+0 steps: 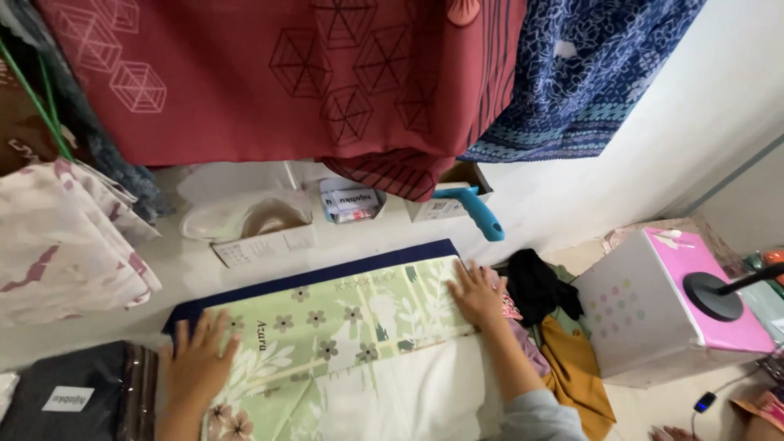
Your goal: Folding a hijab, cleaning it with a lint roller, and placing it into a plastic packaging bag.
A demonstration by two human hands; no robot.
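Both hands flat on a floral cloth.
Left hand (196, 359) at seven o'clock, right hand (478, 292) at three o'clock, fingers spread, gripping nothing, pressing the green cloth (343, 327).

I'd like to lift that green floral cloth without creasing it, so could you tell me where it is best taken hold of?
Probably at the two far corners. The green floral cloth lies flat on the dark blue pad, with the left hand and right hand pressed flat near its ends. Its far edge is straight and free, so pinch there from above.

Small white-and-red packet (351, 201) by the wall, white label (68, 398) on black wrapped bundle (77, 392), pink-topped box (678, 302) right.
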